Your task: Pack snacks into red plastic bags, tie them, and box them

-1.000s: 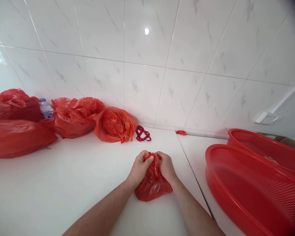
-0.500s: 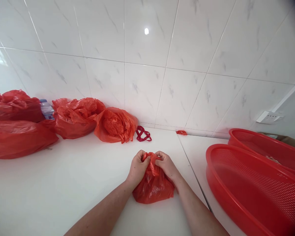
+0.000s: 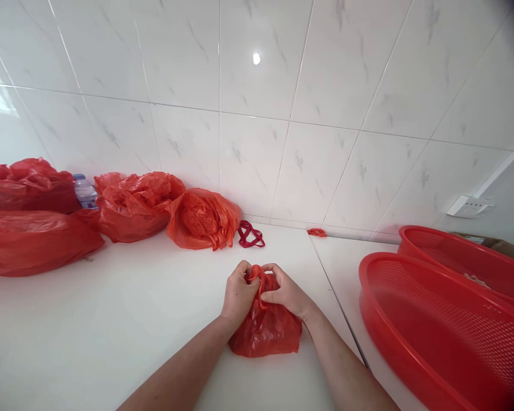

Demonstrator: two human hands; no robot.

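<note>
A small red plastic bag (image 3: 268, 334) sits on the white table, its top gathered and twisted between my two hands. My left hand (image 3: 240, 291) is closed around the left side of the gathered top, fingertips tucked into the plastic. From the other side my right hand (image 3: 288, 291) grips the twisted handle part, thumb laid across its front and fingers curled behind. Whatever the bag contains cannot be made out through the plastic.
Several bulging red bags (image 3: 139, 205) line the tiled wall at the left, with a plastic bottle (image 3: 84, 193) among them. A dark red strap (image 3: 251, 234) and a red scrap (image 3: 317, 232) lie at the back. Large red baskets (image 3: 411, 319) stand at right.
My right thumb has shifted down and left across the twisted plastic, and the right fingers have opened slightly. The left hand keeps its grip. The bag has barely moved.
</note>
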